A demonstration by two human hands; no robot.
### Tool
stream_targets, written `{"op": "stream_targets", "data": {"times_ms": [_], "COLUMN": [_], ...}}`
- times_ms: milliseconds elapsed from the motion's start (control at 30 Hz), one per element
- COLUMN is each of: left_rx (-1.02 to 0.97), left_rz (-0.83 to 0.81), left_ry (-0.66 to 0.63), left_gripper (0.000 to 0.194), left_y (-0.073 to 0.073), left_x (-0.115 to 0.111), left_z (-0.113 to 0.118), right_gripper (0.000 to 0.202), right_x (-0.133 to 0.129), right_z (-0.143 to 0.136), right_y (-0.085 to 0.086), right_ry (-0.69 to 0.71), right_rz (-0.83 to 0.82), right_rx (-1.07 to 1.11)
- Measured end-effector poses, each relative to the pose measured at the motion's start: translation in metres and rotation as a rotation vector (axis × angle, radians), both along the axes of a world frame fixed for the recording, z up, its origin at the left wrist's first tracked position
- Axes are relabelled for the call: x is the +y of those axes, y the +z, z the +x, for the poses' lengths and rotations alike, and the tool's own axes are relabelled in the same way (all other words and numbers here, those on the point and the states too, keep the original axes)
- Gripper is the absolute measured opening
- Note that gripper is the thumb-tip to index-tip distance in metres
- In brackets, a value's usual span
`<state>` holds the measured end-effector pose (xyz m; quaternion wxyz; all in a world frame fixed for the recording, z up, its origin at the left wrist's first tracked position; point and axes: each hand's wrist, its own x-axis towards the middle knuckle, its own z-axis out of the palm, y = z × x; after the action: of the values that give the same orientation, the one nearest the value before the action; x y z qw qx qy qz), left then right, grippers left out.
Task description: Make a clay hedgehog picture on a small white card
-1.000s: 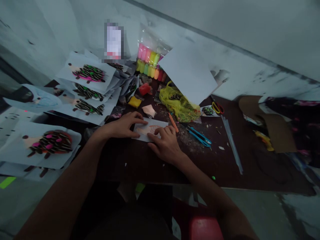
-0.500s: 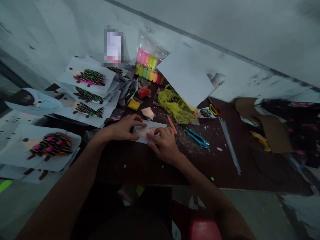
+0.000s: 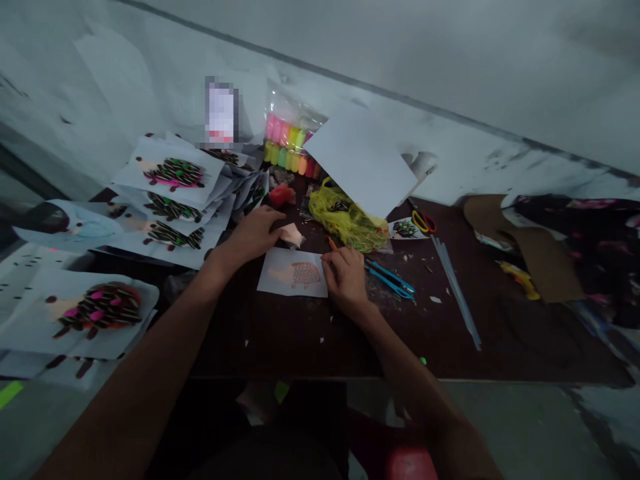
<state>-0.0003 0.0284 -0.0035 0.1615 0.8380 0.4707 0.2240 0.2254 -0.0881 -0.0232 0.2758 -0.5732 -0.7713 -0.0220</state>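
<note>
A small white paper [image 3: 269,282] lies on the dark table, with an orange hedgehog outline whose head end is covered in pale peach. My left hand [image 3: 254,233] reaches past its upper left corner, thumb and fingers apart, beside a peach lump of clay [image 3: 291,235]. At the paper's right edge rests my right hand [image 3: 347,277], fingers loosely bent and touching the border. An orange stick [image 3: 332,244] is partly hidden under that hand. Right of it lies a blue box cutter [image 3: 393,278].
Sheets with finished hedgehog pictures [image 3: 175,172] are piled at the left. Behind are a bag of coloured clay [image 3: 290,143], a red lump [image 3: 281,195], a yellow plastic bag [image 3: 345,217] and a white sheet [image 3: 363,163]. Scissors [image 3: 425,221] and clear sticks [image 3: 456,293] lie right.
My left hand has lifted off the paper and moved up to the peach lump, covering the yellow lump. My right hand has slid right off the drawing, over the orange stick.
</note>
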Motion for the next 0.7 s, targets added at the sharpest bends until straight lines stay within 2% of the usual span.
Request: {"op": "stream_targets", "data": {"times_ms": [133, 267, 333, 400, 500, 600, 700], "left_rx": [0.152, 0.183, 0.178, 0.112, -0.121, -0.329, -0.436], "left_rz": [0.013, -0.008, -0.007, -0.004, -0.054, -0.134, -0.201], "left_ry": [0.02, 0.005, 0.016, 0.018, 0.034, 0.013, -0.019], "left_gripper": [0.026, 0.009, 0.008, 0.01, 0.017, 0.024, 0.028], "left_y": [-0.007, -0.007, -0.009, -0.011, -0.014, -0.012, -0.008], "left_x": [0.005, 0.008, 0.01, 0.011, 0.01, 0.007, 0.005], "left_z": [0.014, 0.017, 0.015, 0.012, 0.004, -0.002, -0.003], "right_gripper": [0.021, 0.021, 0.021, 0.021, 0.023, 0.023, 0.022], "right_x": [0.0, 0.001, 0.002, 0.002, 0.004, 0.011, 0.023], "right_z": [0.001, -0.002, -0.003, -0.003, -0.002, -0.001, -0.005], "right_y": [0.0, -0.002, -0.001, 0.0, 0.007, 0.017, 0.026], "right_ry": [0.004, 0.032, 0.045, 0.055, 0.068, 0.085, 0.083], "right_rz": [0.001, 0.001, 0.008, 0.004, -0.004, -0.018, -0.052], "right_rx": [-0.033, -0.043, -0.029, -0.005, 0.055, 0.115, 0.149]}}
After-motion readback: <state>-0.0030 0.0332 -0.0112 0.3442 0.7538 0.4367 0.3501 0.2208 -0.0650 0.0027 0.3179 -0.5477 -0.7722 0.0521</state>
